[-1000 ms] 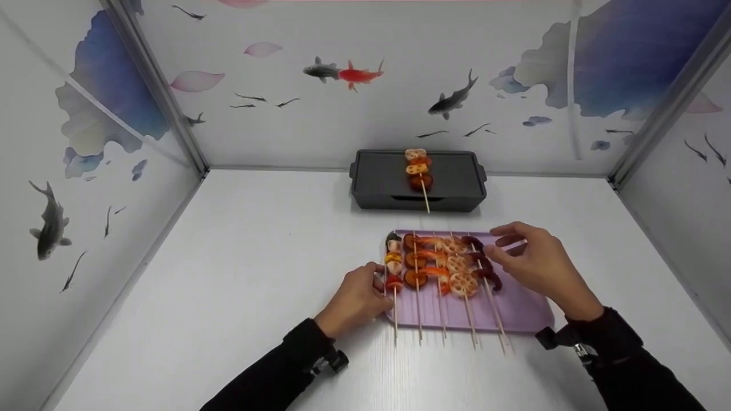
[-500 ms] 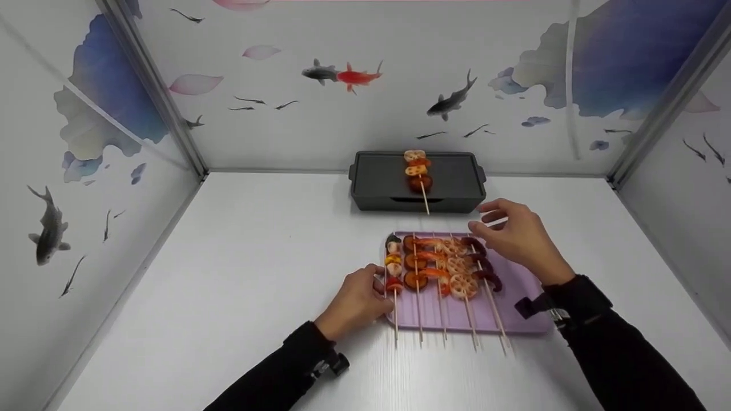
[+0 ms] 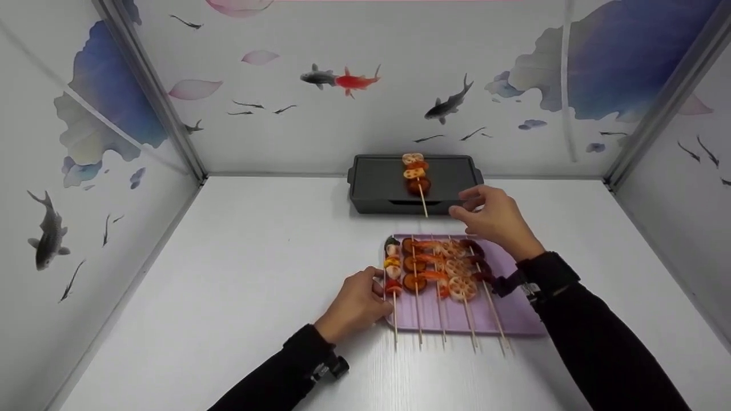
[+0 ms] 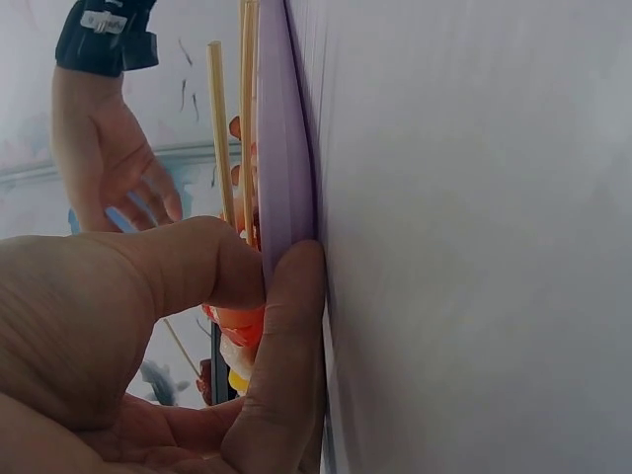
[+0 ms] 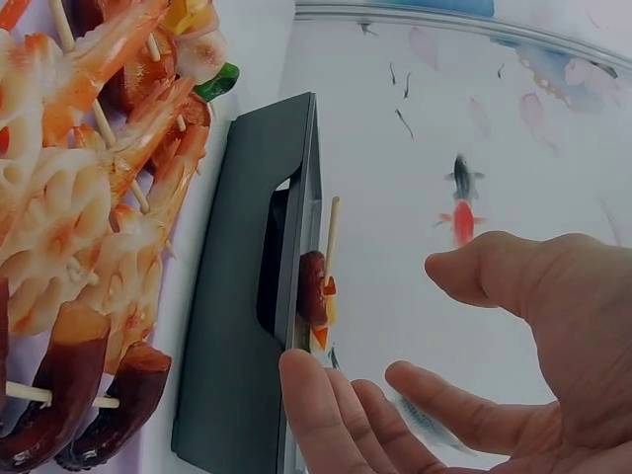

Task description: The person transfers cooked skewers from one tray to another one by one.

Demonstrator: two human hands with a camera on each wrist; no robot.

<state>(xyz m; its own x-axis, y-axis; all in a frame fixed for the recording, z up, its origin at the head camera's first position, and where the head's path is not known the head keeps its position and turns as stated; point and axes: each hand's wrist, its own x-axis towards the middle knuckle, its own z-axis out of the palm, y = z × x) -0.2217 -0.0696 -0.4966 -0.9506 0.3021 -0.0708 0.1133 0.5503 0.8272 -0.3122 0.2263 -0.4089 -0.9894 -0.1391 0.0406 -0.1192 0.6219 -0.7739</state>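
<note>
My left hand (image 3: 355, 305) pinches the left edge of a lilac tray (image 3: 514, 314) between thumb and fingers; the left wrist view shows the tray wall (image 4: 283, 148) between them. Several skewers lie side by side on it: a mixed vegetable skewer (image 3: 393, 265) nearest that hand, then brown round slices (image 3: 414, 265), shrimp (image 3: 434, 260), lotus root slices (image 3: 460, 285) and dark curled tentacle-like pieces (image 3: 477, 260). My right hand (image 3: 497, 220) hovers with nothing in it above the tray's far edge, near the front right of a dark grey grill (image 3: 377, 182). One mixed skewer (image 3: 416, 171) rests on the grill.
The grill stands at the back of a white table (image 3: 257, 257), close to the patterned rear wall (image 3: 394, 108). Side walls (image 3: 74, 240) enclose the table left and right. Skewer sticks jut past the tray's front edge.
My right hand has moved from the tray's right side forward and leftward toward the grill. My left hand keeps its hold on the tray edge. The skewers have not moved.
</note>
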